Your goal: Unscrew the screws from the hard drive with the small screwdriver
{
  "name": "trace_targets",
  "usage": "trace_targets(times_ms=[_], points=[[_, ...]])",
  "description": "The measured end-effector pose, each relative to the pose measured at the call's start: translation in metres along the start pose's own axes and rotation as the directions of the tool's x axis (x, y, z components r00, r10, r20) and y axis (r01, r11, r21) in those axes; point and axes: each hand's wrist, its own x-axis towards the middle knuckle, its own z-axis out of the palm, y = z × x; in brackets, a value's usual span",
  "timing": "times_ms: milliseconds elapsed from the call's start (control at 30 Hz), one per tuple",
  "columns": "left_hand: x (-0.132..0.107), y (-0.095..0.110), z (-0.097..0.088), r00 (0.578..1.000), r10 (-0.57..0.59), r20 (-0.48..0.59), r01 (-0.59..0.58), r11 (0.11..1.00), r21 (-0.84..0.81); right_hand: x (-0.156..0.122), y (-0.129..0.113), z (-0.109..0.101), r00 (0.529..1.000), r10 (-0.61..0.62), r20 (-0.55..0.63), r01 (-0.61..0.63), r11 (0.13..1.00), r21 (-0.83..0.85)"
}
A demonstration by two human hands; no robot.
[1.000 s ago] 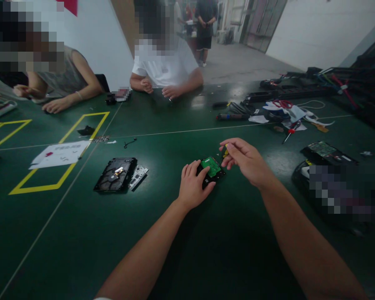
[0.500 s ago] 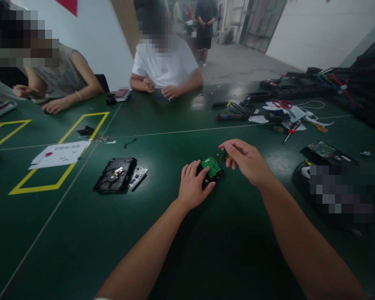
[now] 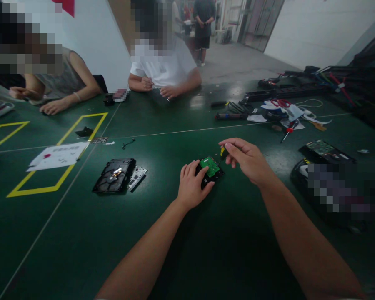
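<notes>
A hard drive [image 3: 210, 167] with a green circuit board facing up lies on the dark green table in front of me. My left hand [image 3: 192, 183] rests on its left side, fingers spread over the casing and the board's edge. Above the drive's right edge, my right hand [image 3: 240, 157] pinches a small screwdriver [image 3: 222, 151] with a yellow and black handle. The screwdriver's thin shaft points down at the board's right side; whether its tip sits in a screw is too small to tell.
To the left lie a black drive casing [image 3: 114, 176] and a metal plate [image 3: 138, 178]. Another circuit board [image 3: 326, 150] and a dark pouch [image 3: 309, 187] are at right. Behind them are a red screwdriver [image 3: 287, 134] and cables. Two people sit across the table.
The screwdriver's handle has turned in my right fingers, showing more yellow. My left hand stays on the drive. The view has shifted slightly.
</notes>
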Motion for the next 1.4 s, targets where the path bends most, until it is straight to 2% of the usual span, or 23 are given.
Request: trace_targets(times_ms=[167,333,533,833,1200,1400], points=[[0.0002,-0.0003,0.0002,1.0,-0.001,-0.004,0.001,1.0,-0.005,0.0005,0.0015,0.0009,1.0,-0.02,0.023,0.019,1.0,0.025],[0.0003,0.0,-0.0008,1.0,-0.001,0.007,0.001,1.0,-0.007,0.0022,0.0037,0.0014,1.0,-0.016,-0.012,0.017,0.994,0.11],[0.0005,0.0014,-0.002,1.0,-0.001,0.0,0.001,1.0,-0.006,0.0005,-0.0003,0.0021,1.0,-0.008,-0.02,0.009,0.999,0.046],[0.0005,0.0016,-0.0029,1.0,-0.004,0.008,0.004,1.0,-0.009,-0.0001,-0.0015,0.0033,1.0,0.022,0.021,-0.025,0.991,0.128],[0.0004,0.001,-0.002,1.0,0.0,0.0,0.0,1.0,-0.008,0.0013,0.0008,0.0031,1.0,0.009,0.006,-0.01,0.998,0.063],[0.0009,0.0011,-0.0017,1.0,-0.004,0.002,0.004,1.0,-0.011,0.001,0.002,0.0052,0.997,0.062,-0.047,-0.061,0.998,0.021]])
